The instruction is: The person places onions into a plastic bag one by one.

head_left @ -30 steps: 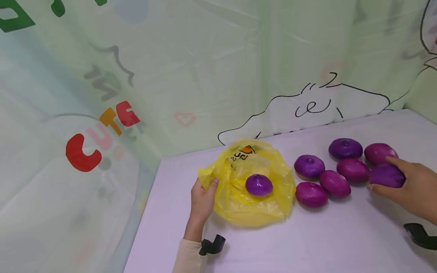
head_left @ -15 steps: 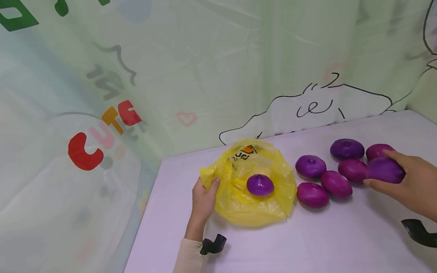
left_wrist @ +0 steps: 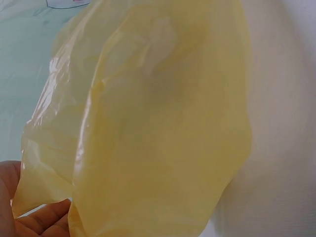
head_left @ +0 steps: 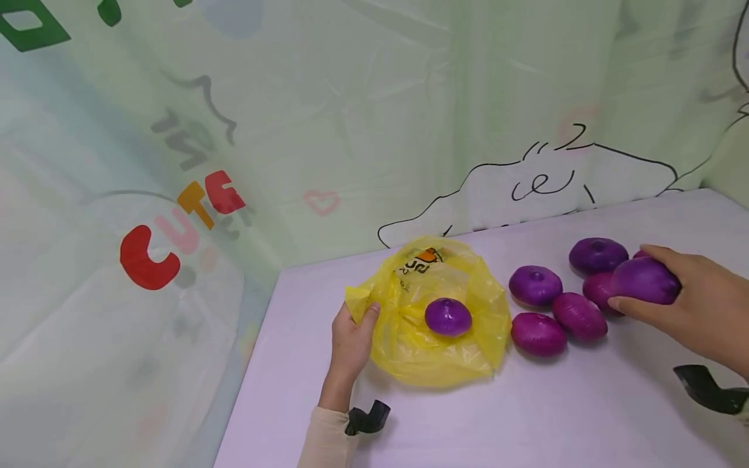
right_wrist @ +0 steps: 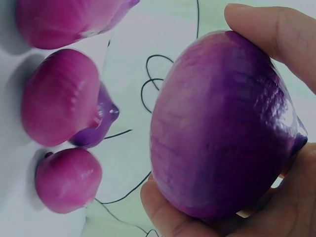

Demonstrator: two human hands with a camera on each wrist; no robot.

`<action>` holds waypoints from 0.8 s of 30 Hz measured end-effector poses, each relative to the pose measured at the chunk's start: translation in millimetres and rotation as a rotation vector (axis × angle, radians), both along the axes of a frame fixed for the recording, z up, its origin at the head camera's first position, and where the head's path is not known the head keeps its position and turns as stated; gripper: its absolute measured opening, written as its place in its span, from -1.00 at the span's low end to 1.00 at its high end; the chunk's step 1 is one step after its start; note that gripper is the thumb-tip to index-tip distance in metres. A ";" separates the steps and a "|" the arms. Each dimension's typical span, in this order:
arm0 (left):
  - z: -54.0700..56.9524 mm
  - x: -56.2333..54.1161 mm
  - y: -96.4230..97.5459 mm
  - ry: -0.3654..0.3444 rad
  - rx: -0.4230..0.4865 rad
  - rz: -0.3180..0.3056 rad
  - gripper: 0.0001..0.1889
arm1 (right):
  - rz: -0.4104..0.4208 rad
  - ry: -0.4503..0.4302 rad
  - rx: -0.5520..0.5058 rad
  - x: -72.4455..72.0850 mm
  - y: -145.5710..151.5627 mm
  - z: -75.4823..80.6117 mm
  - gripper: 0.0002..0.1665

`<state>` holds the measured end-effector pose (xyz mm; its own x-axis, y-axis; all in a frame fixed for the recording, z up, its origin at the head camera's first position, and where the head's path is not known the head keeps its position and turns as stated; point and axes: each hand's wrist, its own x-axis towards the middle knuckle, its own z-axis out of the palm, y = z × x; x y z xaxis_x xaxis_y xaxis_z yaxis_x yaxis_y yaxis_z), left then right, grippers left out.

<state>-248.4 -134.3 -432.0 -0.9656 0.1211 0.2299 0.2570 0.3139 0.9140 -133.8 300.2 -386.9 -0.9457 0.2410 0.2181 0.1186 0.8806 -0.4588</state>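
My left hand (head_left: 354,335) pinches the left edge of a yellow plastic bag (head_left: 404,361) in the head view. One glossy purple onion (head_left: 448,317) shows in the bag's mouth. At the right, my right hand (head_left: 699,302) grips another purple onion (head_left: 646,281), thumb on one side and fingers on the other. The right wrist view shows this held onion (right_wrist: 212,128) up close, raised off the table. Thin yellow film (left_wrist: 163,138) fills most of the left wrist view, with a few left fingers (left_wrist: 47,217) at its lower left.
Several purple onions lie grouped right of the bag, including a dark one (head_left: 598,256) at the back and a magenta one (head_left: 539,335) touching or nearly touching the bag. The white table (head_left: 497,422) ends at a printed curtain (head_left: 328,130) behind.
My right hand has lifted the gripped onion and carried it slightly left and away from me, over the others. The left hand and the bag have stayed nearly still.
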 end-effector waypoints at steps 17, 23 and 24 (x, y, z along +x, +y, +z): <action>-0.5 -1.3 -1.6 -0.006 0.004 0.014 -0.64 | 0.011 -0.043 -0.017 -10.4 -29.5 19.0 0.18; 1.3 -0.4 -1.6 0.000 -0.003 0.014 -0.64 | 0.041 -0.037 -0.024 -14.1 -35.2 22.4 0.17; 1.4 -0.2 -1.5 0.000 -0.004 0.013 -0.64 | 0.049 -0.035 -0.026 -14.9 -36.2 23.0 0.17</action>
